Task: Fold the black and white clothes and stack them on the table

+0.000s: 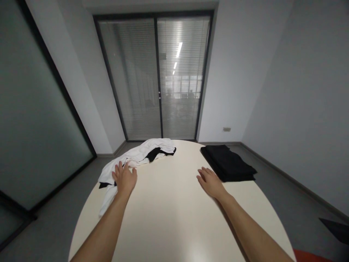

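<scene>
My left hand (124,178) lies flat with fingers stretched out, its fingertips on the edge of a crumpled pile of white and black clothes (139,154) at the far left of the round cream table (169,214). My right hand (209,181) rests flat and open on the bare tabletop, just left of a neat stack of folded black garments (228,162) at the far right. Neither hand holds anything.
Beyond the table stands a glass sliding door with shut blinds (156,78). A frosted glass partition (29,109) runs along the left, a grey wall (308,102) along the right. Something red-orange (311,255) shows at the bottom right corner.
</scene>
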Motion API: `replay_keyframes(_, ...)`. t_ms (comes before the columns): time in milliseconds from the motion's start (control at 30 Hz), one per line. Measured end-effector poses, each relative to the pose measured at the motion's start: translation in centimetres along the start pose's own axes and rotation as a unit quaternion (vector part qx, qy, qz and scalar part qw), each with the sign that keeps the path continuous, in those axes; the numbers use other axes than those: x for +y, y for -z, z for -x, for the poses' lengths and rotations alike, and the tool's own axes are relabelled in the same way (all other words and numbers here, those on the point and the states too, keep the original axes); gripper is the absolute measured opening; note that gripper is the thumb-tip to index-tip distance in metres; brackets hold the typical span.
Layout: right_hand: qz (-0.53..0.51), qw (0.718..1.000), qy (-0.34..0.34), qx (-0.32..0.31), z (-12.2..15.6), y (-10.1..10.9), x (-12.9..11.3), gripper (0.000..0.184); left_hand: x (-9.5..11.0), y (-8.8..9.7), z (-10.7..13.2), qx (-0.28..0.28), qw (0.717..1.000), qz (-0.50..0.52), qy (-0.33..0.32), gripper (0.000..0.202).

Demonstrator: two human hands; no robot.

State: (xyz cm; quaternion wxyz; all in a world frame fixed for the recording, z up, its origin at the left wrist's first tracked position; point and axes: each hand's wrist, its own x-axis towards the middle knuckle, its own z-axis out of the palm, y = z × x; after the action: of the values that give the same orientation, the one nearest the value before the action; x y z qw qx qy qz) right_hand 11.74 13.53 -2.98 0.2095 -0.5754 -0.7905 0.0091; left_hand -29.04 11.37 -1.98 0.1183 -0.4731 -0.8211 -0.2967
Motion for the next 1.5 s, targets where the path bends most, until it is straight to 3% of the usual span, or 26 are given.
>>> replay_keyframes(267, -0.048, 0.999, 0.012, -0.020, 0.3, 0.1, 0.5, 0.050, 0.7, 0.6, -0.2, 0.070, 0.992, 0.105, -0.027, 0.048)
replay_keyframes(367, -0.059, 0.998, 0.008, -0.026, 0.3, 0.2, 0.4, 0.050, 1.3, 1.6, -0.2, 0.120, 0.971, 0.172, -0.115, 0.052)
replay_keyframes(500, -0.066, 0.997, 0.009, -0.026, 0.3, 0.5, 0.3, 0.051, 3.8, 2.8, 1.3, 0.155, 0.920, 0.233, -0.274, 0.060)
replay_keyframes(600, -0.061, 0.998, 0.015, -0.026, 0.3, 0.4, 0.4, 0.050, 6.3, 3.5, 3.8, 0.104, 0.885, 0.251, -0.378, 0.061)
replay_keyframes(733, -0.053, 0.998, 0.015, -0.023, 0.2, 0.1, 0.7, 0.050, 8.8, 4.2, 7.0, -0.035, 0.830, 0.203, -0.518, 0.051)
replay_keyframes(800, -0.053, 0.998, 0.012, -0.022, 0.2, -0.1, 0.9, 0.050, 9.0, 4.1, 7.6, -0.045, 0.854, 0.162, -0.492, 0.048)
replay_keyframes(900, -0.054, 0.998, 0.015, -0.020, 0.2, -0.2, 1.0, 0.051, 7.7, 2.7, 6.9, -0.038, 0.923, 0.106, -0.369, 0.061)
replay_keyframes(967, -0.053, 0.998, 0.019, -0.018, 0.2, -0.1, 0.9, 0.050, 6.2, 1.3, 5.7, -0.070, 0.945, 0.083, -0.308, 0.067)
replay_keyframes(1033, -0.052, 0.998, 0.022, -0.018, 0.2, 0.0, 0.8, 0.049, 5.0, 0.0, 4.5, -0.128, 0.954, 0.090, -0.257, 0.056)
replay_keyframes(1133, -0.055, 0.998, 0.023, -0.021, 0.3, 0.2, 0.5, 0.048, 4.2, -0.9, 3.5, -0.193, 0.936, 0.132, -0.264, 0.031)
replay_keyframes(1200, -0.059, 0.998, 0.021, -0.020, 0.3, 0.4, 0.4, 0.047, 4.6, -0.6, 3.6, -0.203, 0.923, 0.152, -0.290, 0.028)
replay_keyframes(1333, -0.076, 0.996, 0.042, -0.012, 0.2, 0.8, 0.1, 0.043, 6.6, 1.1, 5.3, -0.214, 0.887, 0.206, -0.354, 0.027)
replay_keyframes(1500, -0.148, 0.985, 0.077, -0.037, 0.3, 1.6, -1.4, 0.044, 9.2, 3.9, 8.3, -0.278, 0.806, 0.235, -0.467, 0.025)
